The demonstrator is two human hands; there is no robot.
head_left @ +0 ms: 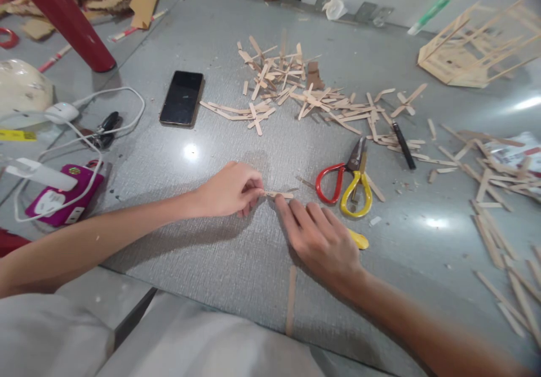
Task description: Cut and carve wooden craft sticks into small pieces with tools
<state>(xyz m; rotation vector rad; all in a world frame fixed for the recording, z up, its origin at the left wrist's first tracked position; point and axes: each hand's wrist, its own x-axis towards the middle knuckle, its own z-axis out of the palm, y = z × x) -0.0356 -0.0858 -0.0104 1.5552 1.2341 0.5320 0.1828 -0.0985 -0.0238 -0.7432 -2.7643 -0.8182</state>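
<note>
My left hand (239, 190) is closed in a pinch on the left end of a short wooden craft stick (284, 195), just above the grey table. My right hand (321, 233) meets the same stick from the right, its index fingertip against it and its thumb hidden underneath. To the right of the stick lie scissors (356, 165) with one red and one yellow handle, blades pointing away. A yellow object (359, 239) shows partly from behind my right hand. Close to the table's front edge is a single long craft stick (291, 301).
Loose craft sticks (274, 75) are heaped at the back and spread along the right, with a black pen (403, 146) among them. A stick-built frame (454, 72) stands back right. Phone (181, 98), white cable (141, 103), purple box (67, 194) and red post (80, 33) occupy the left.
</note>
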